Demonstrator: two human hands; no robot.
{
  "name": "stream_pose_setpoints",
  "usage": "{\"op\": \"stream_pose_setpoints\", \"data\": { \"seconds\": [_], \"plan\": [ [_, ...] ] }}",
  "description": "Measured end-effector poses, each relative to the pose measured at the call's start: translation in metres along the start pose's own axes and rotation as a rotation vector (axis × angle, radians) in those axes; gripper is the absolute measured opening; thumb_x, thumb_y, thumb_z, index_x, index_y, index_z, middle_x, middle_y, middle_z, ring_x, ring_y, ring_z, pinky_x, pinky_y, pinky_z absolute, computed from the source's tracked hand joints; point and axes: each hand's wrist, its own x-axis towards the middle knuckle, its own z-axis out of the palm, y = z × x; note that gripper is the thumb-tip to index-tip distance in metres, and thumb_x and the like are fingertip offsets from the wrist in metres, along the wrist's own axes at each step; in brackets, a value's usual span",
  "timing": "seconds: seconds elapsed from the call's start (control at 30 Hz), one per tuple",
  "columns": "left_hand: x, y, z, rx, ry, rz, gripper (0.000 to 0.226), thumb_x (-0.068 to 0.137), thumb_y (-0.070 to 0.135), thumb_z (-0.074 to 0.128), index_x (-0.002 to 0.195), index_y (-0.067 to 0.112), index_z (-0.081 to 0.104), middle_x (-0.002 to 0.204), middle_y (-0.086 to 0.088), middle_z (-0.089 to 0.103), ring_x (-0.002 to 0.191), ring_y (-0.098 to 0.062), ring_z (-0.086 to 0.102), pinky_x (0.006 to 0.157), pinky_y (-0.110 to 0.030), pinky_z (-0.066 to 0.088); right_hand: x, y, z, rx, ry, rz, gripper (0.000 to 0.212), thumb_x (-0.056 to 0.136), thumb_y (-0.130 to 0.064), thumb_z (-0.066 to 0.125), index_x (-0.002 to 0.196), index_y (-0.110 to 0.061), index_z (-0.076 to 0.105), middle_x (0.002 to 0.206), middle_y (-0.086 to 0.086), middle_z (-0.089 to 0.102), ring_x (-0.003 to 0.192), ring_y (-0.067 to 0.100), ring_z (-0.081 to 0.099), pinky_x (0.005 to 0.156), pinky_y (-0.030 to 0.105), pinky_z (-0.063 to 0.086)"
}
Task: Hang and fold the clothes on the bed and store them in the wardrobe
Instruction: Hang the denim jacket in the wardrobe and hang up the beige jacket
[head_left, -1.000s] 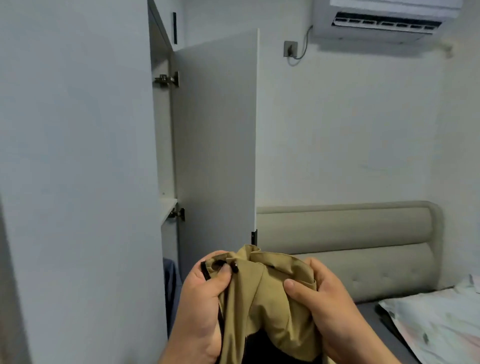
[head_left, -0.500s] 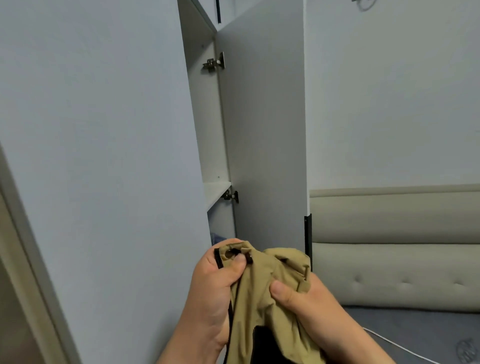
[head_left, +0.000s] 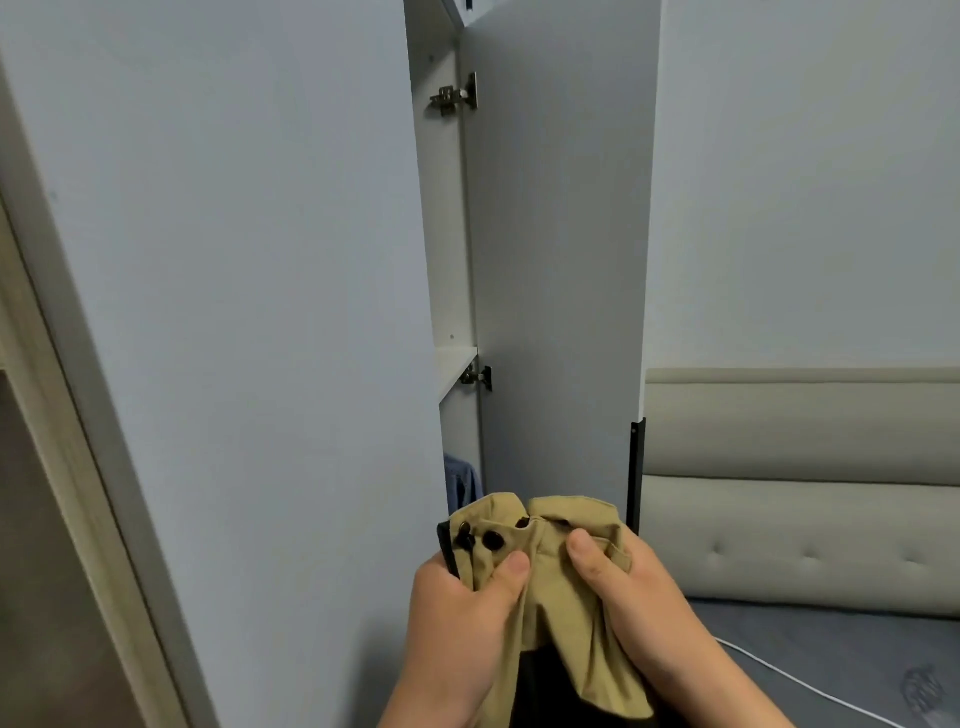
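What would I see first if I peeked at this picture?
First, the tan garment bunched up low in the middle, gripped by the left hand and the right hand. Right behind it stands the open wardrobe door, with a bit of blue clothing showing in the gap beside it. To the right is the bed's padded headboard.

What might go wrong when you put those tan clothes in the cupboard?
The tan garment is bunched in the left hand and right hand, so it may go in creased, or a loose end may slip down. The door stands open just beyond it, and the cloth could snag on the lower hinge going in. A blue cloth shows low inside, so the two might tangle.
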Motion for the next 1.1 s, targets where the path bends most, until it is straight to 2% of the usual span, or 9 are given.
{"op": "stream_pose_setpoints", "data": {
  "seconds": [0.23, 0.33, 0.37, 0.47, 0.57, 0.67, 0.83, 0.93, 1.1],
  "plan": [
    [0.010, -0.028, 0.006, -0.042, 0.168, -0.156, 0.006, 0.080, 0.016, 0.075, 0.077, 0.019, 0.071, 0.067, 0.010, 0.072, 0.068, -0.010, 0.066, 0.059, -0.024, 0.045, 0.006, 0.023, 0.001, 0.047, 0.032, 0.057, 0.040, 0.078, -0.055, 0.064, 0.110, -0.032, 0.070, 0.116, -0.003, 0.071, 0.112, 0.014, 0.065, 0.101, 0.039, 0.046],
    [0.025, -0.036, 0.013, -0.085, 0.258, -0.252, 0.014, 0.078, 0.018, 0.078, 0.073, 0.021, 0.065, 0.065, 0.008, 0.067, 0.070, -0.009, 0.060, 0.058, -0.022, 0.039, 0.023, 0.040, -0.002, 0.044, 0.067, 0.026, 0.071, 0.059, -0.074, 0.071, 0.107, -0.023, 0.073, 0.111, -0.008, 0.073, 0.109, 0.004, 0.064, 0.094, 0.022, 0.047],
    [0.033, -0.040, 0.017, -0.094, 0.271, -0.271, 0.016, 0.078, 0.017, 0.077, 0.073, 0.020, 0.063, 0.069, 0.007, 0.066, 0.070, -0.008, 0.058, 0.058, -0.022, 0.039, 0.031, 0.045, -0.004, 0.047, 0.078, 0.013, 0.069, 0.058, -0.076, 0.070, 0.103, -0.025, 0.076, 0.107, -0.011, 0.074, 0.106, -0.001, 0.065, 0.088, 0.014, 0.047],
    [0.066, -0.054, 0.027, -0.123, 0.314, -0.296, 0.014, 0.078, 0.014, 0.078, 0.077, 0.017, 0.064, 0.074, 0.004, 0.066, 0.072, -0.010, 0.058, 0.064, -0.028, 0.040, 0.058, 0.061, -0.009, 0.087, 0.042, 0.046, 0.035, 0.081, -0.049, 0.058, 0.109, -0.033, 0.073, 0.117, -0.004, 0.071, 0.113, 0.010, 0.064, 0.087, 0.017, 0.049],
    [0.107, -0.076, 0.037, -0.150, 0.365, -0.264, 0.015, 0.078, 0.014, 0.077, 0.076, 0.021, 0.065, 0.071, 0.009, 0.067, 0.073, -0.009, 0.060, 0.065, -0.028, 0.042, 0.102, 0.078, -0.021, 0.016, 0.036, 0.027, 0.033, 0.085, -0.044, 0.053, 0.110, -0.032, 0.071, 0.116, -0.001, 0.071, 0.111, 0.013, 0.064, 0.087, 0.022, 0.049],
    [0.151, -0.105, 0.051, -0.211, 0.421, -0.233, 0.012, 0.080, 0.012, 0.076, 0.078, 0.022, 0.069, 0.068, 0.010, 0.071, 0.075, -0.010, 0.065, 0.063, -0.025, 0.045, 0.156, 0.097, -0.030, -0.028, -0.008, 0.044, 0.028, 0.091, -0.045, 0.052, 0.103, -0.032, 0.073, 0.107, -0.005, 0.073, 0.102, 0.008, 0.067, 0.080, 0.017, 0.049],
    [0.221, -0.144, 0.082, -0.277, 0.383, -0.221, 0.016, 0.088, 0.005, 0.066, 0.083, 0.015, 0.077, 0.086, -0.004, 0.076, 0.084, -0.021, 0.073, 0.080, -0.043, 0.056, 0.235, 0.142, -0.056, 0.014, -0.052, 0.078, 0.026, 0.093, -0.044, 0.055, 0.100, -0.027, 0.073, 0.104, -0.004, 0.074, 0.099, 0.011, 0.068, 0.078, 0.017, 0.050],
    [0.258, -0.165, 0.094, -0.295, 0.421, -0.258, 0.014, 0.091, 0.007, 0.064, 0.089, 0.011, 0.077, 0.090, -0.007, 0.076, 0.087, -0.025, 0.073, 0.083, -0.048, 0.056, 0.276, 0.166, -0.068, 0.044, -0.099, 0.103, 0.019, 0.094, -0.037, 0.055, 0.098, -0.033, 0.074, 0.102, -0.004, 0.074, 0.095, 0.010, 0.070, 0.075, 0.016, 0.051],
    [0.298, -0.202, 0.102, -0.435, 0.583, -0.425, 0.015, 0.090, 0.011, 0.064, 0.102, 0.003, 0.070, 0.094, -0.016, 0.074, 0.089, -0.034, 0.072, 0.085, -0.055, 0.055, 0.334, 0.212, -0.074, -0.014, -0.201, 0.106, 0.017, 0.096, -0.018, 0.059, 0.096, -0.022, 0.075, 0.097, -0.007, 0.075, 0.091, 0.006, 0.070, 0.072, 0.012, 0.050]
  ]
}}
